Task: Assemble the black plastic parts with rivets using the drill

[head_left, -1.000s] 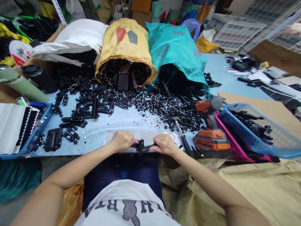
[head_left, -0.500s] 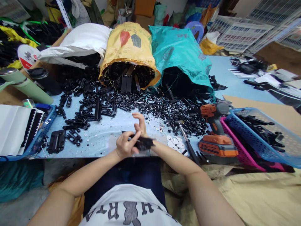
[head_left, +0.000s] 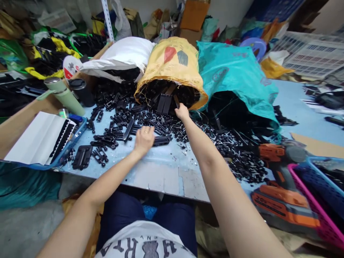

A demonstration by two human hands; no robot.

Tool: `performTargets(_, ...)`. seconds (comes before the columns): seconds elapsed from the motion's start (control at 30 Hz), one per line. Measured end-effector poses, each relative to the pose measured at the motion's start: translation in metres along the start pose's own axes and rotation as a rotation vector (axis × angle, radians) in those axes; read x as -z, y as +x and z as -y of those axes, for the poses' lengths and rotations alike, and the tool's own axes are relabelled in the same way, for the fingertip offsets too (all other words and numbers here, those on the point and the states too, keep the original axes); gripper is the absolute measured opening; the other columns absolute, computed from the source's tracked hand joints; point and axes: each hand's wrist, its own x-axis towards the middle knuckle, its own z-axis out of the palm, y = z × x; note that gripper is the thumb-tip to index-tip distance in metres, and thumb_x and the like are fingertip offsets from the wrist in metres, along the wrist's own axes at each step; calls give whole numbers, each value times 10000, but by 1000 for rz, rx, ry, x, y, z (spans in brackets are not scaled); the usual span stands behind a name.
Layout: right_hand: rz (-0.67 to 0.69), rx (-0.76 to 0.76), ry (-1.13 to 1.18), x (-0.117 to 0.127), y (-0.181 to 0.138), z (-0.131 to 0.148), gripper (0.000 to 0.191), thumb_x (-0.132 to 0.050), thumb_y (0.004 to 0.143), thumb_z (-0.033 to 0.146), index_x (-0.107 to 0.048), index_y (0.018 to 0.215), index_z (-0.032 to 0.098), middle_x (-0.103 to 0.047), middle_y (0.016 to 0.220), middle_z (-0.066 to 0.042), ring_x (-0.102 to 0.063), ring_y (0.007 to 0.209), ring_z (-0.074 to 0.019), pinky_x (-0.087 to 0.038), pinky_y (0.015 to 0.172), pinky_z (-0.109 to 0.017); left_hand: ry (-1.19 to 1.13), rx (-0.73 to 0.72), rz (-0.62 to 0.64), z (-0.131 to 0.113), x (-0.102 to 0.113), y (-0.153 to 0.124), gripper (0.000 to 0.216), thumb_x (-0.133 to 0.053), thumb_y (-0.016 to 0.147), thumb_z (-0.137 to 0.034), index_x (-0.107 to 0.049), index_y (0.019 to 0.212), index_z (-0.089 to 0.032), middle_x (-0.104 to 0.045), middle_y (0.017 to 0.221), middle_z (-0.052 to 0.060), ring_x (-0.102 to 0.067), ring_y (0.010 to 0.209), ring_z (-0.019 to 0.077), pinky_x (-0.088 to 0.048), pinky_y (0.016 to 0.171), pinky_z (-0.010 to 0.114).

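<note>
At the mouth of the yellow sack (head_left: 172, 57), my right hand (head_left: 182, 111) is closed on a flat dark strip (head_left: 176, 101) that stands up among the black parts. My left hand (head_left: 145, 138) rests low over the loose pile, fingers bent round the near end of a long black plastic part (head_left: 162, 140); its fingertips are partly hidden. A wide grooved black piece (head_left: 164, 104) leans out of the sack just left of my right hand. Another long black bar (head_left: 129, 129) lies left of my left hand.
A heap of small screws and black pieces (head_left: 236, 150) spreads before the teal sack (head_left: 236, 71). An orange cordless drill (head_left: 285, 204) stands by the pink basket (head_left: 319, 215) on the right. At left are a blue basket (head_left: 64, 154) and a green bottle (head_left: 70, 102).
My hands were together over the table's front edge, holding a black part. They have separated: the right reached forward to the yellow sack, the left to the pile. The view swung left.
</note>
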Motion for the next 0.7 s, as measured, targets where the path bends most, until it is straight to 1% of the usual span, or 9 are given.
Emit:
performTargets(0.07, -60, 56, 82, 5, -13, -6, 434, -407, 851, 233, -401, 1267, 108, -576, 1134, -154, -548, 1016, -257, -416, 879, -388, 39, 260, -25, 45, 18, 0, 345, -362, 893, -230, -525, 1174, -115, -558, 1133, 171, -467, 1085, 288, -376, 881, 409)
performTargets(0.17, -158, 235, 343, 13, -56, -17, 467, -361, 893, 376, -380, 1294, 137, -569, 1146, -112, -543, 999, -222, -422, 885, -373, 158, 653, 50, 117, 30, 4, 382, -418, 857, -296, -533, 1112, -34, -559, 1101, 228, -477, 1065, 328, -405, 855, 439)
performTargets(0.27, -91, 307, 566, 13, -120, -25, 513, -365, 876, 522, -470, 1218, 153, -580, 1110, -96, -539, 992, -209, -423, 890, -370, 155, 783, 235, 165, 29, 17, 467, -523, 798, -395, -562, 1039, 2, -567, 1087, 268, -488, 1064, 364, -428, 841, 449)
performTargets(0.33, 46, 253, 729, 8, -168, -30, 491, -446, 833, 548, -514, 1135, 166, -609, 1000, -77, -563, 921, -198, -447, 845, -358, 130, 782, 317, 172, 31, 24, 404, -527, 799, -333, -572, 1028, -3, -580, 1076, 260, -510, 1053, 359, -439, 838, 438)
performTargets(0.4, 193, 173, 960, 0, -213, -32, 438, -511, 805, 527, -507, 1094, 197, -617, 941, -57, -583, 884, -190, -466, 805, -345, 119, 693, 259, 154, 35, 19, 360, -465, 835, -258, -550, 1079, -8, -583, 1085, 239, -528, 1047, 329, -436, 862, 421)
performTargets(0.47, 306, 107, 1176, -8, -249, -35, 433, -594, 765, 476, -475, 1103, 234, -614, 976, -52, -594, 923, -195, -474, 810, -348, 80, 467, 156, 116, 39, -4, 361, -404, 874, -254, -527, 1131, -32, -587, 1096, 203, -541, 1036, 288, -429, 891, 393)
performTargets(0.53, 345, 66, 1294, -14, -274, -42, 533, -689, 695, 423, -434, 1136, 266, -603, 1019, -45, -598, 964, -209, -475, 839, -372, -8, 198, 231, 66, 38, -41, 331, -417, 878, -296, -567, 1087, -86, -614, 1042, 155, -563, 979, 266, -453, 854, 373)
performTargets(0.63, 253, 60, 1236, -12, -294, -69, 681, -744, 655, 384, -357, 1210, 302, -585, 1007, -23, -617, 946, -211, -472, 866, -413, -42, -56, 434, 2, 27, -101, 287, -447, 865, -277, -606, 1026, -100, -625, 1014, 164, -556, 1001, 284, -465, 826, 399)
performTargets(0.7, 161, 133, 1021, -4, -299, -95, 667, -743, 668, 386, -374, 1215, 295, -582, 987, -24, -613, 947, -213, -465, 878, -425, -39, -143, 412, -19, 15, -127, 345, -432, 874, -253, -554, 1162, -106, -536, 1236, 185, -440, 1201, 307, -376, 963, 477)
